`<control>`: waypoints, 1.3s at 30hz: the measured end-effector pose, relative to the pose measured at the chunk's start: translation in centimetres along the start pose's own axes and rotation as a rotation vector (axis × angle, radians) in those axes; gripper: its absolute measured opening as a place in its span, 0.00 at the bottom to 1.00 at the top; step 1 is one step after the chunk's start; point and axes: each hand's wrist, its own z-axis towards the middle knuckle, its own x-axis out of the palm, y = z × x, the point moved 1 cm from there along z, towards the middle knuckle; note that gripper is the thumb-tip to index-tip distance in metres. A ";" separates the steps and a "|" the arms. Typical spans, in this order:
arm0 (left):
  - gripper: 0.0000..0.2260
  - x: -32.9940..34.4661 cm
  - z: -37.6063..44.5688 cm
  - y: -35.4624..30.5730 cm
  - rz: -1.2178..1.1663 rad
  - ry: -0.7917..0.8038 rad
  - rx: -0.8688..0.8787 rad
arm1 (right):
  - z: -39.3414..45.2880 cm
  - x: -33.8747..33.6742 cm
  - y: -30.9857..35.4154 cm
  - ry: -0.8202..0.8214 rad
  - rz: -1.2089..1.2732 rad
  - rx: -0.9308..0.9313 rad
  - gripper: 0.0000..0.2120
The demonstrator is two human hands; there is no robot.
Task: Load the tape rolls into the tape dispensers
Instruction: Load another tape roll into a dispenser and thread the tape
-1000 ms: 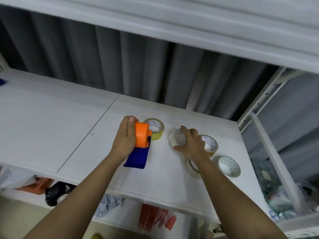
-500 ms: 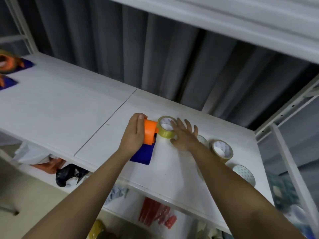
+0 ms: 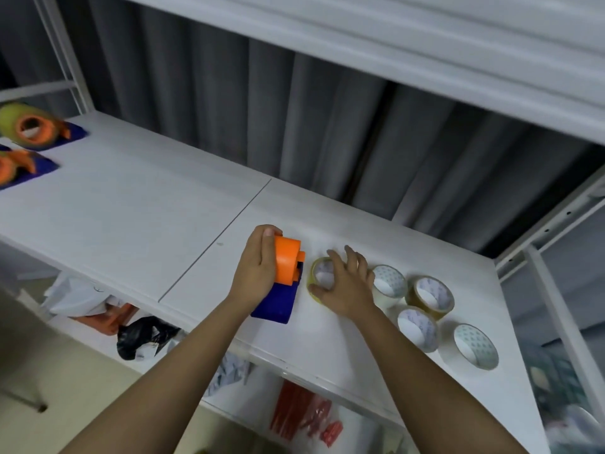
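My left hand (image 3: 258,268) grips an orange and blue tape dispenser (image 3: 284,278) standing on the white shelf (image 3: 131,217). Just right of it lies a yellow tape roll (image 3: 319,276), flat on the shelf. My right hand (image 3: 345,286) is over that roll with spread fingers, thumb at its near edge and fingertips past its far edge. Several more tape rolls lie further right: a clear one (image 3: 388,285), a brown one (image 3: 429,294), another clear one (image 3: 418,327) and a white one (image 3: 476,346).
Two loaded orange and blue dispensers (image 3: 31,127) (image 3: 14,167) lie at the shelf's far left. A grey curtain hangs behind. A white upright post (image 3: 556,306) stands at the right. Bags and red packets sit on the lower shelf (image 3: 294,414).
My right hand left the rolls on the right and moved left onto the yellow roll, its fingers now closing around it. The view swung left, showing the two loaded dispensers.
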 end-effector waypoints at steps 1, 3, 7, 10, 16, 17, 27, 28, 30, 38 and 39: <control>0.11 -0.1 0.0 -0.1 0.004 0.014 -0.001 | 0.3 0.0 0.3 0.121 0.018 0.053 0.45; 0.10 -0.5 0.1 -0.4 0.018 0.047 0.010 | 0.6 -0.1 0.8 0.295 0.017 0.122 0.52; 0.11 -1.1 0.4 -0.3 -0.039 0.119 0.041 | 0.1 0.4 1.5 0.202 0.055 0.165 0.46; 0.12 -1.3 0.8 0.0 -0.044 0.165 0.013 | -0.8 0.2 1.9 0.154 0.121 0.204 0.46; 0.14 -1.5 1.3 0.3 -0.034 0.211 0.016 | -3.7 0.1 1.9 -0.138 0.724 0.518 0.45; 0.15 -1.5 1.2 0.4 -0.038 0.215 0.018 | -4.4 0.2 2.0 -0.202 0.859 0.543 0.44; 0.13 -1.4 -0.7 1.5 -0.046 0.298 -0.002 | -9.3 -0.7 4.7 -0.191 1.307 0.444 0.37; 0.13 -1.4 -0.9 1.5 -0.042 0.302 -0.003 | -9.5 -0.6 4.9 -0.166 1.307 0.438 0.36; 0.13 -1.3 -1.3 1.5 -0.021 0.317 0.004 | -9.7 -0.3 5.4 -0.158 1.310 0.429 0.36; 0.12 -1.5 -1.6 0.5 0.031 0.327 0.123 | -9.1 -0.3 7.4 -0.135 1.327 0.383 0.34; 0.13 -1.6 -1.5 0.4 0.034 0.325 0.131 | -9.0 -0.4 7.6 -0.137 1.338 0.378 0.34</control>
